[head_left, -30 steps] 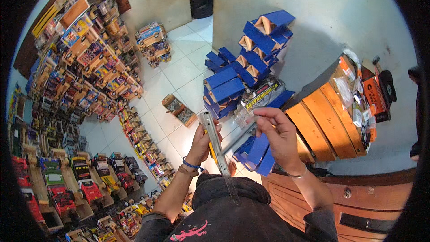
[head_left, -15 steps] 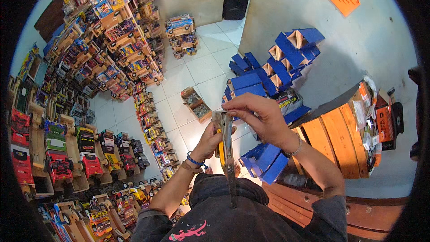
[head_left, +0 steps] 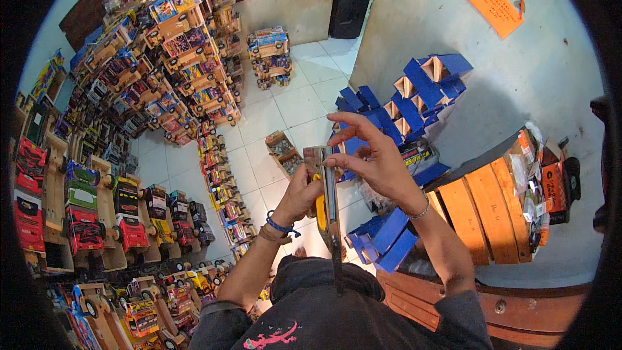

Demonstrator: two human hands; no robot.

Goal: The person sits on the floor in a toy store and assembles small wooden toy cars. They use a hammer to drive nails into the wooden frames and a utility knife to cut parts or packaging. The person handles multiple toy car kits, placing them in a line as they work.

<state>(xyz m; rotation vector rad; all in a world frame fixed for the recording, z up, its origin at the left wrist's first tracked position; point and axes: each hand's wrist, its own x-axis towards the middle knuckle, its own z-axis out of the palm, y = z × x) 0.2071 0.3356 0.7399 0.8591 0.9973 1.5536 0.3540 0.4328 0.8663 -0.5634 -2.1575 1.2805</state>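
My left hand point(head_left: 302, 195) is closed round a long metal tool with a yellow handle point(head_left: 330, 198). I hold it upright in front of my chest; its shiny broad end points away from me and its dark narrow end reaches toward my shirt. At the far end of the tool is my right hand point(head_left: 370, 159), its thumb at the metal edge. The right index finger is raised and apart from the thumb, with nothing visible between them. Its other fingers are loosely bent.
Toy trucks point(head_left: 84, 220) crowd the left side in stacks and rows. Blue wooden pieces point(head_left: 414, 94) are piled at the right, near an orange wooden crate point(head_left: 483, 201). An open wooden box of small parts point(head_left: 283, 149) lies on the tiled floor point(head_left: 298, 100).
My right index finger has lifted off the tool's far end, and the pinch has opened. The tool has turned slightly, its shiny face showing more. My view has shifted a little.
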